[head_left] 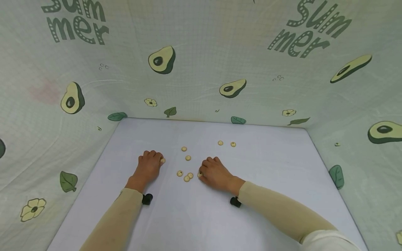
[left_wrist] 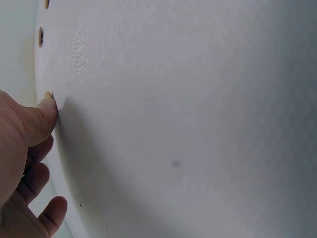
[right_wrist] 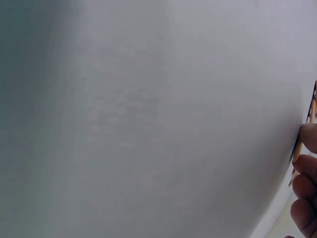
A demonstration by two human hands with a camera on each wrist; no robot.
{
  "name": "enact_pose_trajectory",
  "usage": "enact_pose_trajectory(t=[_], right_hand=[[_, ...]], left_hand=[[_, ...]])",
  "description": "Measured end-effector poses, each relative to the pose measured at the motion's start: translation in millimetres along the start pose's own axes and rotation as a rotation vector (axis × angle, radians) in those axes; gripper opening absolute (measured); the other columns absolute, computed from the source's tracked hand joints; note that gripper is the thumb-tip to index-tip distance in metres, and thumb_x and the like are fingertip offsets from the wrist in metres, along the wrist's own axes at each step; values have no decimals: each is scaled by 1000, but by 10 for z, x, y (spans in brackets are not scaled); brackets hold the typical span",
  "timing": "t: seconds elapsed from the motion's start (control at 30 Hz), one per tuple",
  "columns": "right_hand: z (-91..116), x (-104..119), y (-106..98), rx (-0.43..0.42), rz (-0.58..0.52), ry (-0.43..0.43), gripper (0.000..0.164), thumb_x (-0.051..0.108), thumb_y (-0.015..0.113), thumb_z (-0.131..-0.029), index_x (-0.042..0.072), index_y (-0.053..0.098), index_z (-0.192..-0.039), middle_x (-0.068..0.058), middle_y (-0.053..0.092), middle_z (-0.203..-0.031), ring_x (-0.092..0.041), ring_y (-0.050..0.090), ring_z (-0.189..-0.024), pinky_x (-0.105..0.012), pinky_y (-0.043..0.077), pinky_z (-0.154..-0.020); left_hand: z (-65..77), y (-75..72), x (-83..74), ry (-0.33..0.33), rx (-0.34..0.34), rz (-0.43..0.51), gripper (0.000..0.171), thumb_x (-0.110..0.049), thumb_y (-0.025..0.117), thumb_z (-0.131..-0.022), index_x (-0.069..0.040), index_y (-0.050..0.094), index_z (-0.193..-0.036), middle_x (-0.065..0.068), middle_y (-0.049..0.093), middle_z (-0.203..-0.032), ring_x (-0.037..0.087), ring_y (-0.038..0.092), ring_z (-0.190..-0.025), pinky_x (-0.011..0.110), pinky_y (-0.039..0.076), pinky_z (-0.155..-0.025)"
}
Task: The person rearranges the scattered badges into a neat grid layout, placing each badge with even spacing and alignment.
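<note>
Nearest the cam: two beige sleeves (head_left: 113, 219) reaching in from the bottom edge, R one w/ a white sleeve end (head_left: 328, 240) at the elbow. Black wrist units (head_left: 147, 199) sit under both wrists.

L hand (head_left: 148, 165) is down on the white desk (head_left: 201, 223), thumb & index pinching the L disc (head_left: 162, 160), a small round beige pc. L wrist view: disc edge pokes out just past the thumb tip; grip narrow, other fingers loosely curled below, index mostly hidden.

R hand (head_left: 216, 174), also at desk level, has the R disc (head_left: 200, 175) btwn thumb & index, at the fingertips on the hand's L side. R wrist view: disc seen edge-on, partly covered; grip narrow, remaining fingers bent underneath.

Btwn the hands, nearer R: touching pair of discs (head_left: 186, 178), w/ a single disc (head_left: 179, 173) just L of them, apart. Farther back, middle: two more, the front mid disc (head_left: 188, 158) & the rear mid disc (head_left: 184, 149), near each other, not touching. Beyond the R hand, a rear pair (head_left: 220, 143), side by side w/ a gap. All lie flat on the desk.

Around the desk: pale cloth (head_left: 194, 35) w/ avocados, leaves, flowers & "summer" lettering.
</note>
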State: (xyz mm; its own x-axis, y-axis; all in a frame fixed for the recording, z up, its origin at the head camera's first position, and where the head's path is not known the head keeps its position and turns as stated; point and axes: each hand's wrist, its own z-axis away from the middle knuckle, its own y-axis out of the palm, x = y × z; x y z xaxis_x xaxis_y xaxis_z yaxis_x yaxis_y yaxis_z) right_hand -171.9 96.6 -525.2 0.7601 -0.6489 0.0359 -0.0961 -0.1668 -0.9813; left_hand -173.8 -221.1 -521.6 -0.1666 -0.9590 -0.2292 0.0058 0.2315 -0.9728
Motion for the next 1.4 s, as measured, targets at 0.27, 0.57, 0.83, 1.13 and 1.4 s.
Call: enact_pose_trajectory(t=[0.27, 0.57, 0.83, 1.13, 1.4], right_hand=[[27, -8, 35, -40, -17, 19, 22, 39, 80, -94, 18, 77, -100, 4, 68, -100, -17, 54, -95, -36, 41, -85], [-16, 14, 41, -12, -71, 54, 19, 37, 79, -96, 18, 79, -101, 5, 69, -100, -14, 54, -93, -33, 39, -83], [-64, -7, 40, -29, -39, 28, 16, 31, 79, -91, 17, 78, -100, 5, 68, -99, -15, 53, -92, -33, 38, -82], [-143, -275, -13, -33, -71, 121, 19, 33, 75, -93, 17, 75, -103, 2, 66, -102, -17, 52, -96, -37, 39, -87], [-208, -762, -132, -58, -91, 234, 20, 30, 72, -95, 13, 74, -104, -3, 67, -107, -24, 54, -103, -44, 40, -91]], left_hand=[[-2, 2, 14, 0, 8, -7, 19, -19, 66, -106, -4, 67, -117, 15, 65, -113, 41, 54, -114, 59, 45, -93], [-3, 28, 47, -5, 5, -2, 20, -21, 64, -107, -4, 67, -117, 15, 64, -113, 41, 54, -114, 59, 45, -93], [-10, 50, 69, 1, 3, -7, 20, -21, 65, -106, -4, 67, -118, 16, 65, -114, 41, 54, -115, 59, 46, -92], [-1, 37, 57, -5, 3, -9, 19, -19, 66, -105, -5, 67, -117, 15, 64, -112, 41, 54, -114, 58, 46, -92], [-14, 30, 29, 4, 12, -13, 19, -18, 67, -105, -5, 67, -118, 14, 64, -114, 40, 53, -115, 58, 46, -93]])
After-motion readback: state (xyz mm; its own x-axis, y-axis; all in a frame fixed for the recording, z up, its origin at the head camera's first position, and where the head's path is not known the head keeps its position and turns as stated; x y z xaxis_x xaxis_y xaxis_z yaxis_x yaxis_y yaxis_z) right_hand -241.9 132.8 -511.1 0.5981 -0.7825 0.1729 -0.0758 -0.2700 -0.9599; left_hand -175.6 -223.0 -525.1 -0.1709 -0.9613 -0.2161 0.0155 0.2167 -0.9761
